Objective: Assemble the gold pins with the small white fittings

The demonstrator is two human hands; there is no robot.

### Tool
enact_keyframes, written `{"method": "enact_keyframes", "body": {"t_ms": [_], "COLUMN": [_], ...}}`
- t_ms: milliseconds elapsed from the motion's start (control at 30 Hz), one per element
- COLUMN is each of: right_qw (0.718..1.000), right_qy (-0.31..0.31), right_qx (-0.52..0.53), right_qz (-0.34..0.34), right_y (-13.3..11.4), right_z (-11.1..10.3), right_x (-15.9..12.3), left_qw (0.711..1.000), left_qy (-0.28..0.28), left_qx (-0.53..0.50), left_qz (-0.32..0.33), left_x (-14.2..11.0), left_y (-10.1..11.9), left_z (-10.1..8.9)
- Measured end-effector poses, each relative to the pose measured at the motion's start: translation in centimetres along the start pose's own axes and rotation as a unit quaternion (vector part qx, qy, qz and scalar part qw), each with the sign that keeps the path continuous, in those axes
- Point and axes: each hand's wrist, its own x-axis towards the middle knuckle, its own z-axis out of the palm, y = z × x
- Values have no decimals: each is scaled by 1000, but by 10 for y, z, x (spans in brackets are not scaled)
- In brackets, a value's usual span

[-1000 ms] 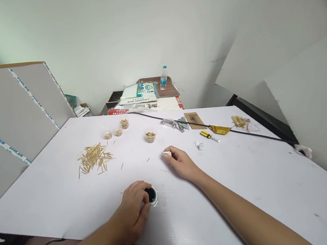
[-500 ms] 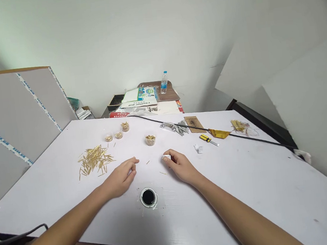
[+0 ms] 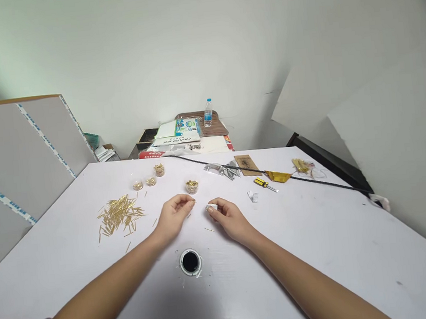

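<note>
My left hand is closed in a pinch, thumb against forefinger, just above the tabletop. Whatever lies between its fingertips is too small to make out. To its right, my right hand grips a small folded piece of white paper between thumb and fingers. A thin gold pin lies below the right fingertips, and a shorter gold pin is under the left ones. Beyond both hands stands a clear cup of gold parts. Nearer me sits a round dish of black liquid.
At left lies a heap of gold pins, with several small clear cups behind it. A yellow-and-black screwdriver, crumpled paper and a black cable are at right. A grey partition borders the left side.
My left hand has moved right and slightly up, its fingers going from stretched to pinched. My right hand keeps the white paper. The view has shifted slightly.
</note>
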Motion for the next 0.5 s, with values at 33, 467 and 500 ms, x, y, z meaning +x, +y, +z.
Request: {"method": "enact_keyframes", "body": {"t_ms": [33,467,500], "right_qw": [1000,998,998], "right_qy": [-4,18,26], "right_qx": [23,50,32], "right_qz": [1,-26,-48], "right_y": [-1,-1,-2], "right_z": [2,10,10], "right_x": [0,-5,-5], "left_qw": [1000,987,982], "left_qy": [-13,10,14], "left_qx": [-9,152,174], "left_qz": [-1,60,70], "left_x": [0,-10,-11], "left_y": [-2,-18,-16], "left_z": [7,27,26]}}
